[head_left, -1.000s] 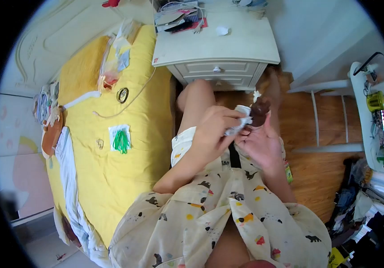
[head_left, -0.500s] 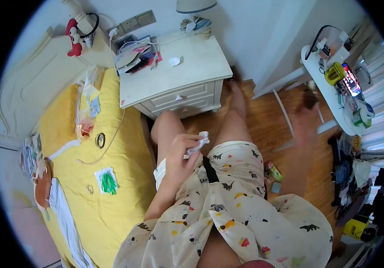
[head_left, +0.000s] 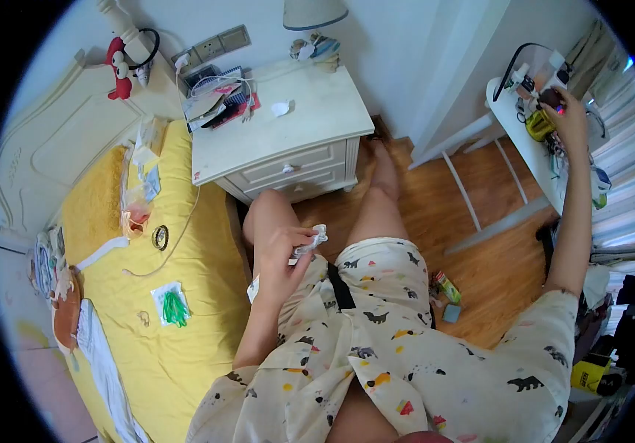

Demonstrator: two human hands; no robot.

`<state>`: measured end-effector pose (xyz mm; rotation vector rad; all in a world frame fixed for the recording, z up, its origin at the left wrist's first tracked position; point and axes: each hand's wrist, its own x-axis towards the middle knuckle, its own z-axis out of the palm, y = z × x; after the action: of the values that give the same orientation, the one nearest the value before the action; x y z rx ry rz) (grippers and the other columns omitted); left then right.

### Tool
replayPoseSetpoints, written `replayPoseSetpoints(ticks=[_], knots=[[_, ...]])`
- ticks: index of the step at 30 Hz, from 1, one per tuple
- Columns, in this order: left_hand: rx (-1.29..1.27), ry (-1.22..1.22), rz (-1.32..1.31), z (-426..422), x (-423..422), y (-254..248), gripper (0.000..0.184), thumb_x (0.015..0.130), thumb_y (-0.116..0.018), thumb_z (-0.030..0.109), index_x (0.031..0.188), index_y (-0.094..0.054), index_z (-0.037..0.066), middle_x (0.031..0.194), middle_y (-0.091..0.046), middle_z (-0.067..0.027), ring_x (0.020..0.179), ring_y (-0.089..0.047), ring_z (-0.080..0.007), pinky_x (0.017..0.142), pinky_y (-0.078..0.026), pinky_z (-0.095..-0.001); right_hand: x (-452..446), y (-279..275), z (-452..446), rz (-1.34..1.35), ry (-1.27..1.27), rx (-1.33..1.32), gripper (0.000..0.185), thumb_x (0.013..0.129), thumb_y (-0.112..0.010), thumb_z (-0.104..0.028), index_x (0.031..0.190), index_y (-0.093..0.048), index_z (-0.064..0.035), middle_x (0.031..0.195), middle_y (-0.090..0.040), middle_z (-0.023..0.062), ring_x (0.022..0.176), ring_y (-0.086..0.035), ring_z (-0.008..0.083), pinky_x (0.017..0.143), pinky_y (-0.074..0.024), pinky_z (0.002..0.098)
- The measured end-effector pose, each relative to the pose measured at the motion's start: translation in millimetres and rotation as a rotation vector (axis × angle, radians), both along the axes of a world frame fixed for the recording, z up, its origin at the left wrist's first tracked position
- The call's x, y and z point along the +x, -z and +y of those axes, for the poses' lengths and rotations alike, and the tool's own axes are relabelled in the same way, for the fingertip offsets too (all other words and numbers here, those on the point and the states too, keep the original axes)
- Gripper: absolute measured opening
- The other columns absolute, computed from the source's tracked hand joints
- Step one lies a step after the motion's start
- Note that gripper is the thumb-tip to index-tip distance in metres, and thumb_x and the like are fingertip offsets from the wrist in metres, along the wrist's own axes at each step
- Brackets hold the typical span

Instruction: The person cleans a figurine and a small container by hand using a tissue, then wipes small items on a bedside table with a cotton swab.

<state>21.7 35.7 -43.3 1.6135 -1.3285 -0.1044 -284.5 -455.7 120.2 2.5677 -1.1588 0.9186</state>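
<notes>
My left hand (head_left: 279, 255) rests over my thigh, its fingers curled round a crumpled white wrapper or tissue (head_left: 311, 244); I cannot tell which. Stretched far out to the right, my right hand (head_left: 571, 122) is over the small white table (head_left: 506, 111), gripping a small dark brown, rounded object (head_left: 551, 97) whose kind is unclear. Just below that object stands a yellow-green container (head_left: 538, 125). My right hand and forearm cover much of the tabletop, and the phone there is mostly hidden.
On the left is a bed with a yellow sheet (head_left: 206, 295), bearing a packet with green strips (head_left: 175, 308), a dark bracelet (head_left: 160, 238) and a cable (head_left: 177, 240). A white nightstand (head_left: 317, 107) carries papers and a lamp (head_left: 316, 13). Small boxes (head_left: 447, 288) lie on the floor.
My right hand has swung up and right from above the floor to the white table, carrying the dark object. My left hand still holds the white item and appears slightly lower left.
</notes>
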Motion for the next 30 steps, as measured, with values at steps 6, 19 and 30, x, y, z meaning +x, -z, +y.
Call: replayPoseSetpoints(ticks=[6, 19, 30], knots=[[0.024, 0.045, -0.026, -2, -1, -3, 0.027, 0.073, -0.068, -0.007, 0.095, -0.058, 0.004, 0.101, -0.067, -0.0109, 0.093, -0.062, -0.0303, 0.081, -0.046, -0.0381, 44, 18, -77, 0.323, 0.334, 0.124, 0.045, 0.069, -0.079, -0.021, 0.105, -0.064, -0.0006, 0.105, -0.067, 0.0213, 0.098, -0.065, 0.0364, 0.084, -0.0504, 0.0433], [0.066, 0.005, -0.047, -2, 10, 9, 0.023, 0.073, -0.068, -0.003, 0.092, -0.058, 0.005, 0.102, -0.068, -0.0084, 0.092, -0.061, -0.0293, 0.079, -0.045, -0.0386, 51, 48, -106, 0.691, 0.453, -0.248, 0.018, 0.082, -0.060, -0.011, 0.099, -0.064, -0.0089, 0.107, -0.064, 0.0102, 0.112, -0.057, 0.0289, 0.084, -0.0463, 0.0501], [0.100, 0.013, -0.030, 2, 13, 19, 0.024, 0.073, -0.069, -0.002, 0.093, -0.058, 0.005, 0.101, -0.068, -0.0076, 0.092, -0.061, -0.0290, 0.081, -0.045, -0.0387, 42, 53, -109, 0.738, 0.569, -0.255, 0.042, 0.083, -0.065, -0.017, 0.123, -0.056, -0.0100, 0.132, -0.054, 0.0055, 0.126, -0.046, 0.0235, 0.092, -0.0390, 0.0500]])
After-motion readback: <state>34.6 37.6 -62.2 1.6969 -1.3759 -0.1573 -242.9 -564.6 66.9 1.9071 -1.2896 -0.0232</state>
